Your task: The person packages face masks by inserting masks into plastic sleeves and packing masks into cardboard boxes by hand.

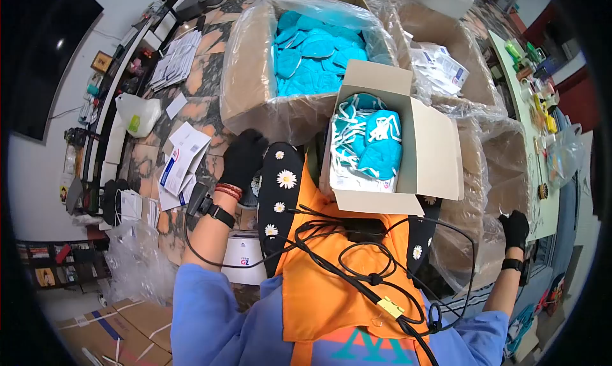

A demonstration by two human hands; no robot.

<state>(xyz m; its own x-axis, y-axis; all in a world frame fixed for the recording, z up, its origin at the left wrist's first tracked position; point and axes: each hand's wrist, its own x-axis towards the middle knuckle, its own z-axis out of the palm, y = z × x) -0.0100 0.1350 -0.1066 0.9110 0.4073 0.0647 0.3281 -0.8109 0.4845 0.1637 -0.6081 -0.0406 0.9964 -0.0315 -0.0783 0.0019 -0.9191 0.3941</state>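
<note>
My left hand (244,155), in a black glove, is lowered beside my left thigh, near the corner of a large plastic-lined carton (248,92). Its fingers look curled, but the dark glove hides whether anything is in them. Out to the right, my gloved right hand (515,229) is closed at the edge of another plastic-lined carton (459,213); a small whitish bit shows at its fingertips, too small to name. On my lap stands an open small box (435,152), flaps spread, holding turquoise masks (381,159) with white straps. Loose turquoise mask pieces (315,53) fill the large carton.
Folded printed cartons (185,155) lie on the floor at left, near a white plastic bag (138,115). A further carton (478,66) holds white printed packets (440,66). Black cables (357,270) loop across my orange apron. A cluttered green table (542,200) runs along the right.
</note>
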